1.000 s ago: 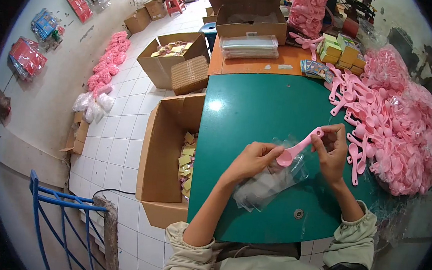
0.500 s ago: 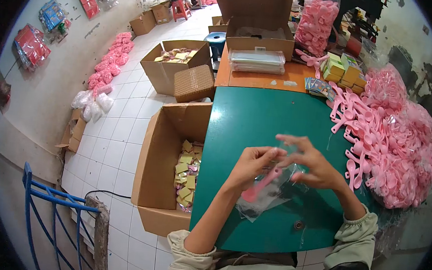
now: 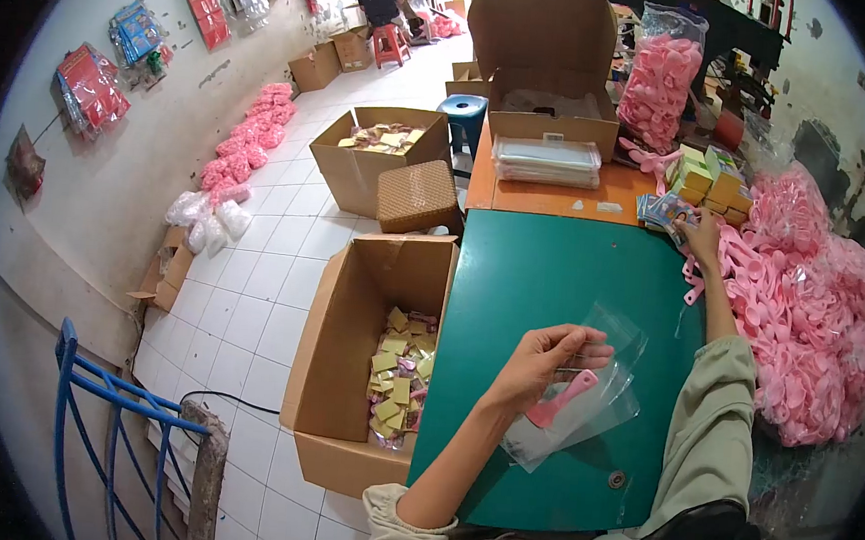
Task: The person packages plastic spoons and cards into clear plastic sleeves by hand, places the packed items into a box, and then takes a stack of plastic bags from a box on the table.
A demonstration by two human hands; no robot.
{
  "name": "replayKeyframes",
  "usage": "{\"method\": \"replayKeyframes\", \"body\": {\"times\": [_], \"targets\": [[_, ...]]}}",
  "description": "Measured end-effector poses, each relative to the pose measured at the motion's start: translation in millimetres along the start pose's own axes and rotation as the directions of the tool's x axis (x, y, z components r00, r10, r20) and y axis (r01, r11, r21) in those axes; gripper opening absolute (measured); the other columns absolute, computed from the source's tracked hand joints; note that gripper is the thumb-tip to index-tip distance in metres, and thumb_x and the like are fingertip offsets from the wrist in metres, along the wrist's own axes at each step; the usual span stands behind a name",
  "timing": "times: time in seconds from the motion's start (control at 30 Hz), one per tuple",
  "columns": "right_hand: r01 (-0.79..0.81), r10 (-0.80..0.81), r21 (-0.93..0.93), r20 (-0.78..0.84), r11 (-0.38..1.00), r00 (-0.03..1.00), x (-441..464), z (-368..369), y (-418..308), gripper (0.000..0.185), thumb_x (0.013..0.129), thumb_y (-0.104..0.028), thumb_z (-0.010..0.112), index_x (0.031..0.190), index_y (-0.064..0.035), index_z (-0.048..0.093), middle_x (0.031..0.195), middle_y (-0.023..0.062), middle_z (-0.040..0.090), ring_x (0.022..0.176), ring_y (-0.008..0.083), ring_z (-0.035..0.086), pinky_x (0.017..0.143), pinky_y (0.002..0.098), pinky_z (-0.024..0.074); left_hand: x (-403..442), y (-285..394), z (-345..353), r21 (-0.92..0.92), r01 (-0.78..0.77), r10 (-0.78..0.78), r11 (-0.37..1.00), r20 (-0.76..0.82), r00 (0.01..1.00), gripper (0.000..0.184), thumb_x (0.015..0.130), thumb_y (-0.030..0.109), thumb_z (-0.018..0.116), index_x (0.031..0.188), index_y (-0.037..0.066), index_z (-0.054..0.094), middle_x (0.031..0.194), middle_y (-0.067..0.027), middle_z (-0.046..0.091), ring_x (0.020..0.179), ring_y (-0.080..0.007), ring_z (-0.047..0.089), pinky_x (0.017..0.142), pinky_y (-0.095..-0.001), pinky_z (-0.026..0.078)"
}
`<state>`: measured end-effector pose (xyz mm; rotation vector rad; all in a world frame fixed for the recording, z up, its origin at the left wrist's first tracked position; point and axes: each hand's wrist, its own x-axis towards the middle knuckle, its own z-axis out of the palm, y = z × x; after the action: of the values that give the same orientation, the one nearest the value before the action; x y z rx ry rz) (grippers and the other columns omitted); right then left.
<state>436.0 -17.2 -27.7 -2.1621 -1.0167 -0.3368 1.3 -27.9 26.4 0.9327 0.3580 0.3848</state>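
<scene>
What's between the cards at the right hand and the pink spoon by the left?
Mostly green tabletop from the cards at the right hand. Near the pink spoon, the left hand's fingers and clear bags are in the way; I'd come around the fingers.

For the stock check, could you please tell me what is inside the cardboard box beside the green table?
The cardboard box holds loose yellow cards and pinkish packets; whatever lies beneath them is covered.
</scene>
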Motion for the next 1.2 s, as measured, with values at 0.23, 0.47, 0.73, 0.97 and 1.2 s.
{"method": "replayKeyframes", "body": {"times": [0.23, 0.47, 0.73, 0.97, 1.2], "targets": [[-0.186, -0.05, 0.51, 0.414, 0.84, 0.909, -28, -54, -37, 0.028, 0.07, -0.011, 0.07, 0.095, -0.0037, 0.058, 0.076, 0.0036, 0.058, 0.073, 0.0147, 0.057, 0.064, 0.0287, 0.0461, 2, -2, -1, -0.018, -0.011, 0.01, 1.0, -0.032, 0.999, 0.034, 0.094, 0.03, 0.05, 0.11, 0.002, 0.057, 0.104, -0.0135, 0.064, 0.09, -0.018, 0.063, 0.075, -0.03, 0.054], [0.567, -0.526, 0.11, 0.547, 0.816, 0.651, -93, -106, -63, 0.018, 0.078, -0.008, 0.063, 0.093, -0.001, 0.057, 0.079, 0.0014, 0.057, 0.068, 0.0106, 0.057, 0.06, 0.0258, 0.0485, -1, 5, -6, 0.015, -0.075, 0.075, 0.997, -0.048, 0.996, 0.031, 0.094, 0.028, 0.05, 0.109, 0.003, 0.058, 0.102, -0.0128, 0.064, 0.088, -0.0158, 0.064, 0.072, -0.0281, 0.055], [0.101, -0.432, 0.645, 0.379, 0.757, 0.818, -148, -188, -205, 0.025, 0.08, 0.001, 0.057, 0.104, -0.0054, 0.063, 0.084, 0.0095, 0.061, 0.073, 0.0171, 0.06, 0.065, 0.0315, 0.0487, -3, 8, -1, 0.078, -0.13, 0.135, 0.988, -0.062, 0.989, 0.03, 0.094, 0.024, 0.05, 0.107, -0.001, 0.059, 0.097, -0.0121, 0.065, 0.085, -0.0176, 0.065, 0.073, -0.0302, 0.055], [0.467, -0.614, 0.405, 0.431, 0.786, 0.661, -168, -204, -220, 0.033, 0.078, 0.001, 0.058, 0.107, -0.0114, 0.064, 0.084, 0.0116, 0.057, 0.075, 0.0261, 0.06, 0.066, 0.0343, 0.0486, -3, 2, -1, 0.331, -0.255, 0.235, 0.908, 0.099, 0.967, 0.027, 0.092, 0.019, 0.054, 0.103, -0.004, 0.063, 0.088, -0.0081, 0.065, 0.079, -0.0126, 0.062, 0.073, -0.0271, 0.053], [0.476, -0.626, 0.407, 0.485, 0.779, 0.611, -176, -191, -226, 0.017, 0.076, -0.005, 0.062, 0.093, -0.0041, 0.057, 0.085, 0.0126, 0.057, 0.076, 0.0306, 0.061, 0.066, 0.036, 0.0484, -4, 0, 8, 0.411, -0.245, 0.209, 0.878, 0.13, 0.969, 0.027, 0.09, 0.018, 0.057, 0.107, -0.004, 0.063, 0.088, -0.0055, 0.066, 0.079, -0.0092, 0.06, 0.073, -0.0245, 0.052]]}}
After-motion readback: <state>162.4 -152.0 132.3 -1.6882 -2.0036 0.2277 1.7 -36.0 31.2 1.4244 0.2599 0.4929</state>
